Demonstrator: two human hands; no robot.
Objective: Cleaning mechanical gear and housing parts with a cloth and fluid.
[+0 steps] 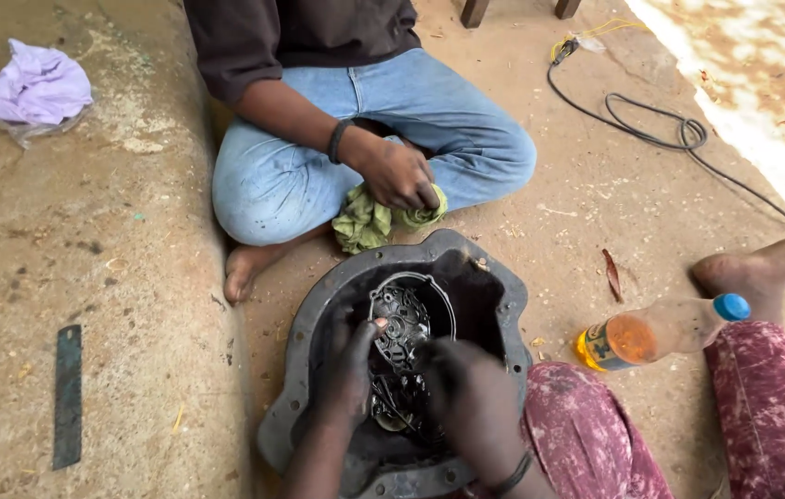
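Both hands down inside the dark metal housing point(466, 268) on the ground: left hand point(348, 370) with fingers curved and pressed on the round slotted part point(402, 323), right hand point(471, 393) just beside it, fingers bent under, cannot tell if pinching something. Everything greasy, so probably easy to slip and catch a fingertip on the sharp slots. Lower rim cut off by the frame. Beyond the fingers, another person's hand point(399, 174) on a green rag point(369, 220); bottle point(656, 331) well to the right.
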